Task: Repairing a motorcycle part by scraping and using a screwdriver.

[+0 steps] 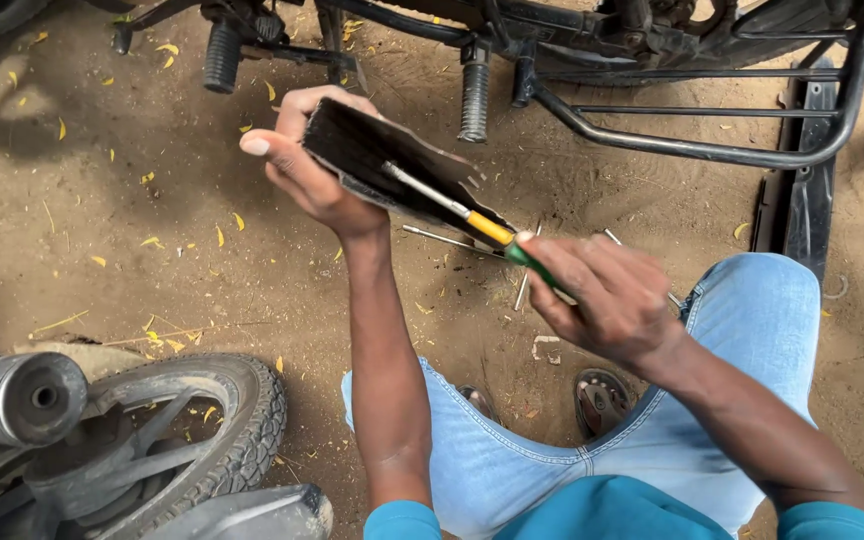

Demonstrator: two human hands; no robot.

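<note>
Hands at work over dirt ground: left hand (307, 165) grips a black panel (392, 170), right hand (607, 295) closed around a screwdriver (472, 218). Its tip rests on the panel, seemingly mid-prying; steady pressure seems needed.

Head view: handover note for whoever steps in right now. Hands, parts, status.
Left hand: holds a flat black panel up over the dirt ground.
Right hand: grip on a screwdriver with a yellow-green handle, its shaft lying across the panel's inner face.
Nearby: thin metal rods lie on the ground under the panel; motorcycle frame ahead, tyre at lower left.
Done or left: cannot tell from this view; the tool is at work on the panel.
</note>
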